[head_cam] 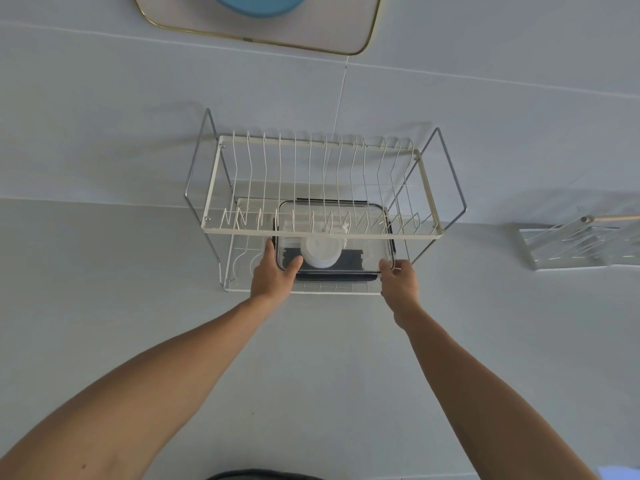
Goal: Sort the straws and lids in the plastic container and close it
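Observation:
A clear plastic container (375,237) with a dark-rimmed lid on top sits on the lower shelf of a white wire dish rack (311,232). Through its clear lid I see a stack of white cup lids (320,252) and dark straws (349,259) lying flat. My left hand (275,271) grips the container's near-left corner, thumb on top. My right hand (398,277) holds the near-right corner. The rack's upper tier hides the container's far part.
The rack stands on a pale grey counter against a tiled wall. A clear acrylic holder (581,244) with a wooden stick sits at the right. A gold-rimmed tray (367,43) and a blue round object (258,3) lie at the far top.

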